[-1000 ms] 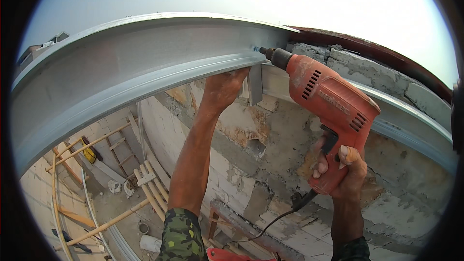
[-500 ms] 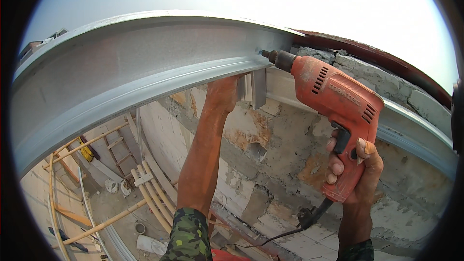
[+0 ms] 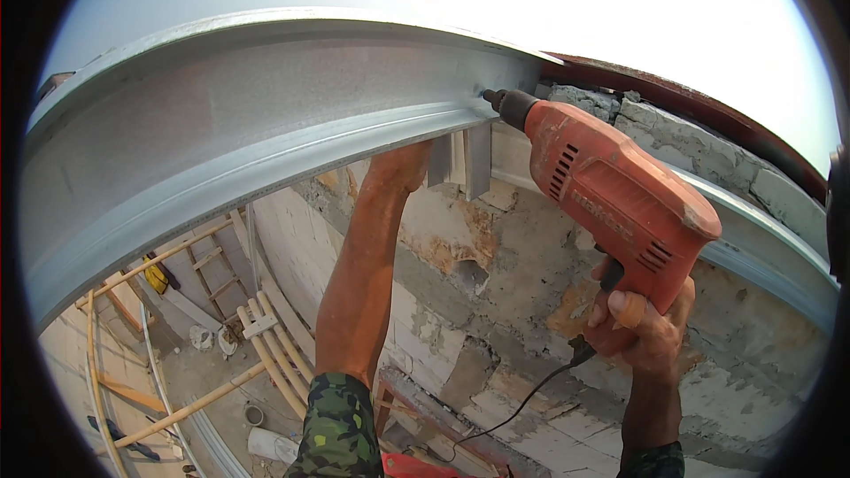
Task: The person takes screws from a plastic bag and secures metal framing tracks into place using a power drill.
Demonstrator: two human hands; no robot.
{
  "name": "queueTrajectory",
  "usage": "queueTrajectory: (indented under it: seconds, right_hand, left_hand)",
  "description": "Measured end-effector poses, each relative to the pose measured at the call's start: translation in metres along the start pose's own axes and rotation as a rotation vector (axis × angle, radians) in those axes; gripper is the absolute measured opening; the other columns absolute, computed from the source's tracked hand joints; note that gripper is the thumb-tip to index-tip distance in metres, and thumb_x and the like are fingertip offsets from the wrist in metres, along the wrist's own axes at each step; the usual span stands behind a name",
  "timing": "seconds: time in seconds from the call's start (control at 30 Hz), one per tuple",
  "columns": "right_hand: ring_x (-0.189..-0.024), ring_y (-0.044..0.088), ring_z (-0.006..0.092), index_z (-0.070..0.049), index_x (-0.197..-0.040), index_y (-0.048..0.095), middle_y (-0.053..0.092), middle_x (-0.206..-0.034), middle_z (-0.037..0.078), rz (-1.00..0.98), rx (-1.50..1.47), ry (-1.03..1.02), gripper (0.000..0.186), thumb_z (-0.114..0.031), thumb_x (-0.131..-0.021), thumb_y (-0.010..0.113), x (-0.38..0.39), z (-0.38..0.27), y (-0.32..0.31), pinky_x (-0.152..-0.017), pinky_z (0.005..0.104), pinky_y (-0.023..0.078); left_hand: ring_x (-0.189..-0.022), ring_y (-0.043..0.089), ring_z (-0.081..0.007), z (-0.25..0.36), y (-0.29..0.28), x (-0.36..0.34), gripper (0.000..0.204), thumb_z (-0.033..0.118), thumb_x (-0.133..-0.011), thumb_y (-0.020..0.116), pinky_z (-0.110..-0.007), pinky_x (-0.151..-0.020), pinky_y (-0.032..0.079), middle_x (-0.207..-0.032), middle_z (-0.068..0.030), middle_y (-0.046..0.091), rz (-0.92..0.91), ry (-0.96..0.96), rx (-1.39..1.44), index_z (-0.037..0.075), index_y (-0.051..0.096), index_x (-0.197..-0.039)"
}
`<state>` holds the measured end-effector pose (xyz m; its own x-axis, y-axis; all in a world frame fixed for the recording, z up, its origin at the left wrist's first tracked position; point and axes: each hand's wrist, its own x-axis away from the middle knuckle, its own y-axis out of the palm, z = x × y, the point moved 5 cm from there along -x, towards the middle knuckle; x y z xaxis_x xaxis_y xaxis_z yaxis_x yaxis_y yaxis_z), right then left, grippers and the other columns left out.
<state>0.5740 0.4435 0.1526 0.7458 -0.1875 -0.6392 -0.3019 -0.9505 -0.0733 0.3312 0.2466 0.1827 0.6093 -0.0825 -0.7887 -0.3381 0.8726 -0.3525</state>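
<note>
My right hand [image 3: 637, 323] grips the handle of a red corded drill [image 3: 602, 177], a bandage-like wrap around one finger. The drill points up-left, its bit [image 3: 491, 97] at the inner face of a galvanized steel beam [image 3: 221, 97] near its right end. My left hand [image 3: 394, 168] reaches up to the underside of that beam, fingers hidden behind it, beside a short vertical metal bracket [image 3: 478, 164]. Both forearms come from below, in camouflage sleeves.
A block wall [image 3: 513, 301] fills the middle and right, with a second steel channel [image 3: 753, 230] and reddish edge [image 3: 735, 106] along its top. Far below at left are bamboo poles [image 3: 195, 407], a ladder [image 3: 212, 283], a bucket [image 3: 255, 416] and the floor [image 3: 204, 372].
The drill's rear and my right hand have shifted and tilted since half a second ago, the bit staying at the beam. My left hand stays under the beam, its forearm slightly moved.
</note>
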Motion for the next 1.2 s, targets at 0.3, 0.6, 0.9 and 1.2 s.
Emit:
queueTrajectory:
  seconds: [0.3, 0.6, 0.9, 1.2]
  right_hand:
    - [-0.055, 0.059, 0.0168, 0.012, -0.109, 0.053, 0.061, -0.084, 0.017, 0.07, -0.199, 0.086, 0.045, -0.013, -0.073, 0.064, 0.003, -0.015, 0.005, -0.046, 0.0303, 0.05]
    - [-0.081, 0.062, 0.0179, 0.004, -0.103, 0.06, 0.066, -0.094, 0.01, -0.152, 0.622, -0.215, 0.039, -0.005, -0.067, 0.069, -0.012, -0.048, -0.013, -0.077, 0.0308, 0.05]
    - [-0.077, 0.064, 0.0285, 0.004, -0.105, 0.06, 0.064, -0.094, 0.017, -0.213, 0.952, -0.492, 0.046, -0.009, -0.062, 0.072, -0.017, -0.068, -0.008, -0.071, 0.0334, 0.051]
    - [-0.079, 0.065, 0.0346, 0.006, -0.106, 0.059, 0.064, -0.096, 0.021, -0.252, 1.171, -0.696, 0.05, -0.012, -0.061, 0.072, -0.011, -0.072, 0.003, -0.066, 0.0391, 0.053]
  left_hand:
    - [-0.093, 0.058, -0.036, 0.006, 0.007, -0.005, 0.022, 0.015, -0.093, 0.051, -0.042, -0.086, 0.046, -0.104, -0.0201, 0.064, 0.011, -0.039, 0.109, 0.002, 0.063, -0.104]
    - [-0.095, 0.058, -0.0361, 0.006, -0.003, -0.005, 0.022, 0.013, -0.094, 0.047, -0.042, -0.087, 0.045, -0.102, -0.0225, 0.064, -0.01, -0.065, 0.102, -0.001, 0.063, -0.102]
    - [-0.09, 0.06, -0.0363, -0.001, 0.0, -0.005, 0.021, 0.017, -0.091, 0.055, -0.044, -0.082, 0.047, -0.097, -0.018, 0.066, 0.193, 0.334, -0.167, 0.0, 0.063, -0.1]
    - [-0.088, 0.062, -0.0286, -0.021, 0.005, -0.016, 0.022, 0.017, -0.085, 0.067, -0.039, -0.077, 0.05, -0.099, -0.0103, 0.066, 0.499, 0.731, -0.049, 0.008, 0.065, -0.105]
